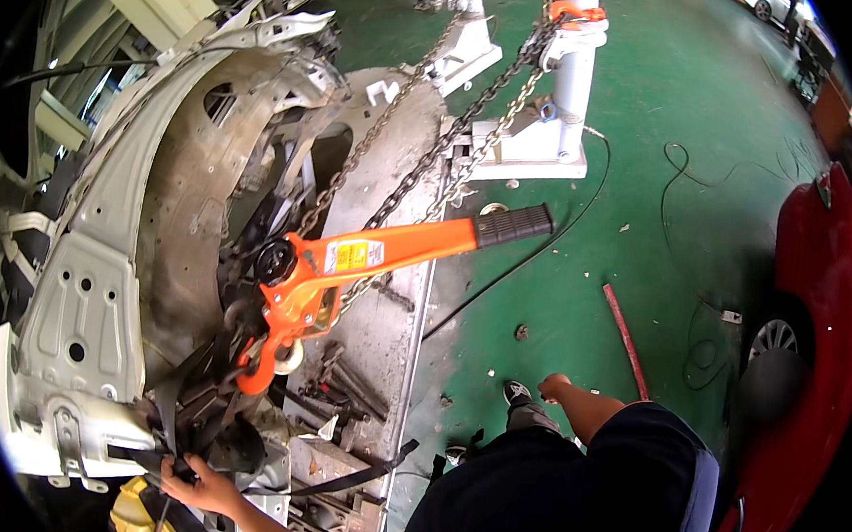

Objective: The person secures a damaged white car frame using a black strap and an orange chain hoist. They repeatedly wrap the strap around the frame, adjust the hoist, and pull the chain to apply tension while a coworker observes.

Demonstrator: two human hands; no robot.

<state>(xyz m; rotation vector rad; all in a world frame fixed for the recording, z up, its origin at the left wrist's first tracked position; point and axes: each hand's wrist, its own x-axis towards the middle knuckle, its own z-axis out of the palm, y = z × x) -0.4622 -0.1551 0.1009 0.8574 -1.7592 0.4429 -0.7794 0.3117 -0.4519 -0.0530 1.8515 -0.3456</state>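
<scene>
My left hand (199, 488) reaches to the lower corner of a stripped car body (93, 292), its thumb and fingers closed around a black strap (168, 408). Above it hangs an orange lever chain hoist (296, 287), its black-gripped handle pointing right and its hook (258, 371) low by the car's front. What the hook catches is hard to make out. Away from the car, my right hand (554, 387) is beside my body with fingers curled in, and nothing shows in it.
Taut chains (416, 171) run from the hoist to a grey post (573, 88). Metal tools (353, 385) lie on the pale platform (405, 309) beneath the car. A red bar (625, 341) and dark cables (600, 184) lie on the green floor; a red car (820, 284) stands at right.
</scene>
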